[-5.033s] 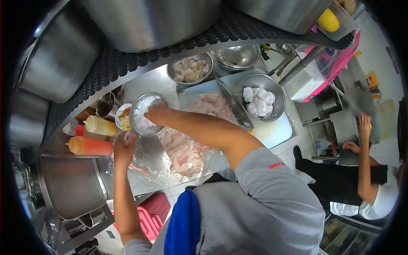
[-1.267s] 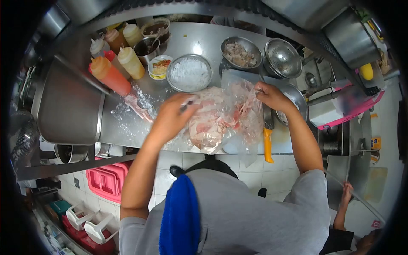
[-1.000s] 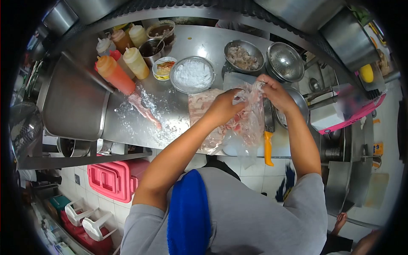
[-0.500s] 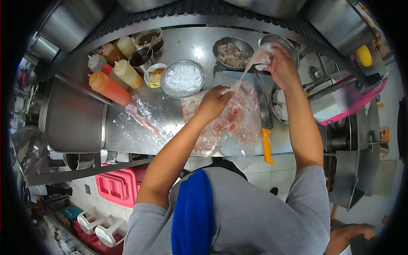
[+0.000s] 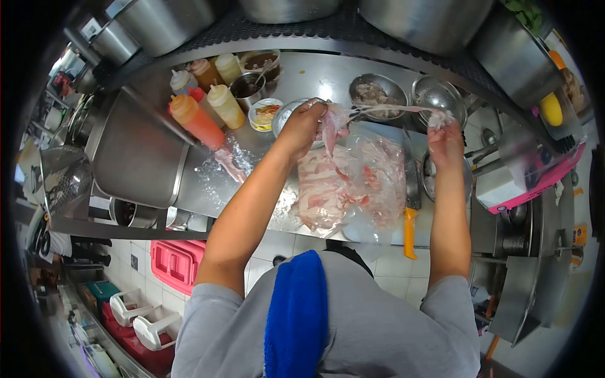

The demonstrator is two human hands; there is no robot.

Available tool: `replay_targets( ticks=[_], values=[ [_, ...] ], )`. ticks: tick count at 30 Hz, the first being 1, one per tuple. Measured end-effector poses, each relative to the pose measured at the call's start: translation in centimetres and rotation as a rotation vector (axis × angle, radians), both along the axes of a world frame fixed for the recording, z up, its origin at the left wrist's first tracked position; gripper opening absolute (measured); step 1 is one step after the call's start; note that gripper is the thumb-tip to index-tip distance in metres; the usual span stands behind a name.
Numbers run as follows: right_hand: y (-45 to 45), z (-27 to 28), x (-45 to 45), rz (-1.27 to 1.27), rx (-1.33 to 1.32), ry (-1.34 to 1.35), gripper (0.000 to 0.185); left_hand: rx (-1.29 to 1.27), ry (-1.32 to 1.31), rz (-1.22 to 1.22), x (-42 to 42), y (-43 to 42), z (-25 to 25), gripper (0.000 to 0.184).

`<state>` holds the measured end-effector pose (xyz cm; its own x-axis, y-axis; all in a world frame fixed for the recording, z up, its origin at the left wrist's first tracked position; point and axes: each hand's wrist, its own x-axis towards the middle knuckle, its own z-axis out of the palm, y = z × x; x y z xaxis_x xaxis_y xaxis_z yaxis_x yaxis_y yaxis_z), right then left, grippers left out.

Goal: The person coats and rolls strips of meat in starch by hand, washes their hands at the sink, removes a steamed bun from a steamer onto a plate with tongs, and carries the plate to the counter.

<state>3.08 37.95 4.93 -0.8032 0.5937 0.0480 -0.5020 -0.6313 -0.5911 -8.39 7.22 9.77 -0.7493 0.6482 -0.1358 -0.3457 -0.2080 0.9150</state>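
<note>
A long thin strip of raw meat (image 5: 386,108) is stretched between my two hands. My left hand (image 5: 304,129) grips its wider end, which hangs over the bowl of white powder (image 5: 285,118). Farther right, the fingers of my right hand (image 5: 445,142) are closed on the other, whitish end, near the colander (image 5: 439,101). Below the strip, sliced raw meat (image 5: 324,183) lies on clear plastic (image 5: 378,208), partly over the cutting board (image 5: 422,220). Another meat piece (image 5: 229,165) rests on the floured steel table (image 5: 252,205).
A knife with an orange handle (image 5: 410,233) lies right of the meat. Sauce bottles (image 5: 196,120) and a small bowl of food (image 5: 265,113) stand left. Bowls of meat (image 5: 378,94) and coated pieces (image 5: 430,176) are at right. A shelf (image 5: 315,45) with pots hangs above.
The strip has been lifted off the plastic and stretched sideways. My left hand has risen toward the powder bowl, and my right hand has moved right and slightly down. The view has shifted.
</note>
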Motion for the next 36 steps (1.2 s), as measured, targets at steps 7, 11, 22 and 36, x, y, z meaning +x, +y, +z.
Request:
replay_targets(
  ticks=[7,11,22,36],
  values=[
    [-1.4,1.5,2.1,0.194,0.255,0.127,0.014,-0.156,0.157,0.135,-2.4,-2.9,-2.5,0.022],
    [-6.6,-3.3,2.0,0.436,0.682,-0.608,0.016,-0.288,0.409,0.164,-3.4,-5.1,-2.5,0.021],
    [-18.2,-0.5,-3.2,0.502,0.87,-0.258,0.034,-0.119,0.124,0.016,-1.8,-7.4,0.8,0.02],
    [-19.0,1.3,-1.9,0.629,1.261,-0.391,0.02,-0.135,0.256,0.334,-4.9,-12.7,3.3,0.016]
  ],
)
